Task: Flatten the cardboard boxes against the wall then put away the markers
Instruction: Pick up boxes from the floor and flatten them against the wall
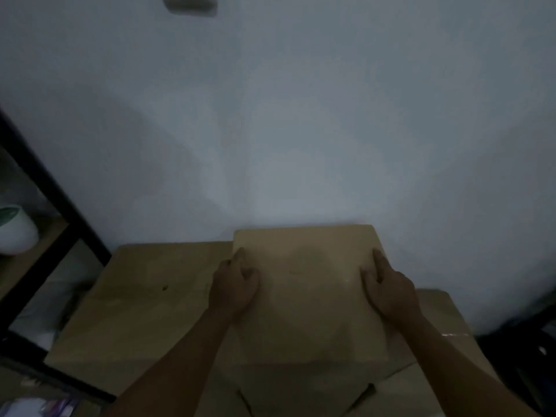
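Observation:
A flattened brown cardboard box (pixel 307 293) stands in front of me, its top edge near the white wall (pixel 270 130). My left hand (pixel 233 284) grips its left edge with curled fingers, thumb on the front face. My right hand (pixel 388 288) grips the right edge the same way. Behind it, a wider flattened cardboard sheet (pixel 144 299) leans toward the wall on the left, and another cardboard piece (pixel 442 317) shows at the right. No markers are in view. The scene is dim.
A black-framed shelf (pixel 51 188) stands at the left with a white pot (pixel 16 231) on a wooden board. Blurred small items lie at the bottom left corner (pixel 39 406). A dark object (pixel 526 353) sits at the lower right. A switch plate (pixel 189 3) is high on the wall.

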